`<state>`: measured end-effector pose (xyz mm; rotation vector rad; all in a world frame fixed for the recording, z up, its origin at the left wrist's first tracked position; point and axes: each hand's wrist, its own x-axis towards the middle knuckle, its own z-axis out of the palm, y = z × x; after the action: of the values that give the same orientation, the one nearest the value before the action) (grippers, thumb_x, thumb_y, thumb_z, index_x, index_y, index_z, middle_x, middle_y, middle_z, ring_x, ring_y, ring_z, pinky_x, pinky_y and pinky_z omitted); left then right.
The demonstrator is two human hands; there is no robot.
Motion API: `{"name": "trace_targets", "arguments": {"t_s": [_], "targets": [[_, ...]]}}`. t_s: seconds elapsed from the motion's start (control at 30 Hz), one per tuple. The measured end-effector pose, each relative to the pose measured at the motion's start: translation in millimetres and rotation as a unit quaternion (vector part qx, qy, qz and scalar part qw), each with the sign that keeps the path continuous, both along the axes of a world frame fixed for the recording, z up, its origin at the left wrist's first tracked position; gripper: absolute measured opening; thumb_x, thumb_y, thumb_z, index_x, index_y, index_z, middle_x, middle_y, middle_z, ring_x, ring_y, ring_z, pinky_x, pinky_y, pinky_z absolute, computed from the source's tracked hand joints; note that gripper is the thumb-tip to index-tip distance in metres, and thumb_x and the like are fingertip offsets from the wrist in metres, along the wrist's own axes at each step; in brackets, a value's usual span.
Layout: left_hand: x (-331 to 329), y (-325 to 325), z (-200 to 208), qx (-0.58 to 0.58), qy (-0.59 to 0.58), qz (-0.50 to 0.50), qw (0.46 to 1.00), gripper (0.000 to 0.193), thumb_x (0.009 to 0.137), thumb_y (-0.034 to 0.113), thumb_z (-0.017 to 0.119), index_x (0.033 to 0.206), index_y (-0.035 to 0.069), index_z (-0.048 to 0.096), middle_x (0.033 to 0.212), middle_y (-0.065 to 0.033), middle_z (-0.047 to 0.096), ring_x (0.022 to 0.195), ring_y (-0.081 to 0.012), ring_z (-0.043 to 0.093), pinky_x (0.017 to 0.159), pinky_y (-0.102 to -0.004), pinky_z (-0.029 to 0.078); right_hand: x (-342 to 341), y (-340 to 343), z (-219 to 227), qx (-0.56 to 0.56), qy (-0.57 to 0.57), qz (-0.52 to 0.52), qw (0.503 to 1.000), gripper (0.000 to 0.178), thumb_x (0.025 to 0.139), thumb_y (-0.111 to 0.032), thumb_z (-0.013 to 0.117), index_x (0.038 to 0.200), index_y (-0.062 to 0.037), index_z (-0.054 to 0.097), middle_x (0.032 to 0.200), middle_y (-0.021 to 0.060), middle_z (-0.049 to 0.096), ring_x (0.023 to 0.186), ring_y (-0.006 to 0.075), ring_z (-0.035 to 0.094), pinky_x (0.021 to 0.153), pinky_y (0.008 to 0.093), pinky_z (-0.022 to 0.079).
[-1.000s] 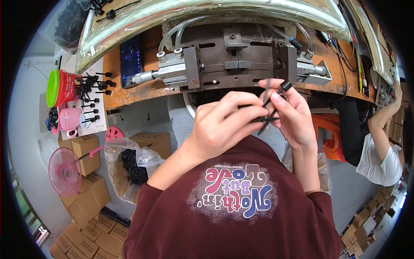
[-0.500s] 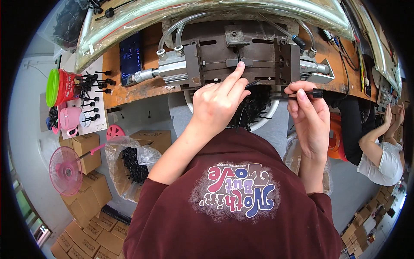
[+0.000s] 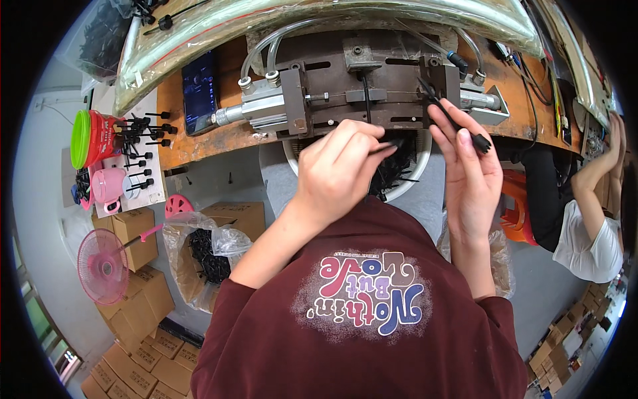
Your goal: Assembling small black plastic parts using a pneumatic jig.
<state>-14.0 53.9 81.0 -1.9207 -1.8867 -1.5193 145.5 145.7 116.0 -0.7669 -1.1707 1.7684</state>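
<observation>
My left hand [image 3: 335,166] is closed in front of the metal jig, thumb and fingertips pinching a small dark piece [image 3: 387,144] whose kind is hard to make out. My right hand [image 3: 470,169] holds a black rod with a ribbed knob [image 3: 481,142] between thumb and fingers, its thin end tilted up and left near the jig's right block. At the centre of the dark metal jig [image 3: 399,110], another black rod [image 3: 367,100] stands lengthwise across a small block. Below the jig, a white-rimmed tub [image 3: 423,159] on my lap holds many thin black parts, partly hidden by my left hand.
Silver air cylinders [image 3: 266,112] with clear hoses flank the jig. A phone [image 3: 201,93] lies left of it on the wooden bench. Farther left are knobbed black rods, a red container [image 3: 101,137] and a pink mug [image 3: 107,184]. Cartons [image 3: 143,302] and a pink fan [image 3: 103,265] stand lower left. Another person sits far right.
My left index finger has drawn back from the jig's centre and curled in. The rod in my right hand has swung from level to tilted. A bolt tip at the jig's left shifted inward.
</observation>
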Motion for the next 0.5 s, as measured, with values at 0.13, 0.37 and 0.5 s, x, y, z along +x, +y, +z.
{"name": "trace_targets", "arguments": {"t_s": [0.13,0.37,0.5], "targets": [[18,3,14,0.000,-0.034,-0.041,0.999,0.041,0.074,-0.001,0.076,0.112,0.002,0.063,0.101,-0.0120,0.064,0.085,-0.0262,0.065,0.066,-0.0334,0.055,-14,-12,-8,-0.027,0.017,0.031,0.999,0.027,0.103,-0.009,0.049,0.125,0.0060,0.054,0.134,0.0205,0.056,0.125,0.0306,0.056,0.105,0.0362,0.047],[19,7,13,-0.022,-0.090,0.006,0.996,0.038,0.069,0.002,0.081,0.105,0.004,0.067,0.090,-0.0074,0.067,0.076,-0.0195,0.066,0.061,-0.0271,0.052,-20,-23,-16,-0.005,-0.013,0.106,0.994,0.026,0.101,-0.007,0.050,0.124,0.0033,0.056,0.134,0.0172,0.059,0.119,0.0169,0.057,0.104,0.0307,0.043],[16,-2,19,-0.083,-0.114,0.015,0.990,0.033,0.072,0.000,0.078,0.104,0.006,0.070,0.094,-0.0064,0.067,0.071,-0.0167,0.065,0.059,-0.0270,0.052,-17,-20,-21,0.058,-0.054,0.086,0.993,0.025,0.101,-0.007,0.053,0.122,0.0044,0.060,0.127,0.0139,0.062,0.113,0.0152,0.060,0.099,0.0287,0.046]]}}
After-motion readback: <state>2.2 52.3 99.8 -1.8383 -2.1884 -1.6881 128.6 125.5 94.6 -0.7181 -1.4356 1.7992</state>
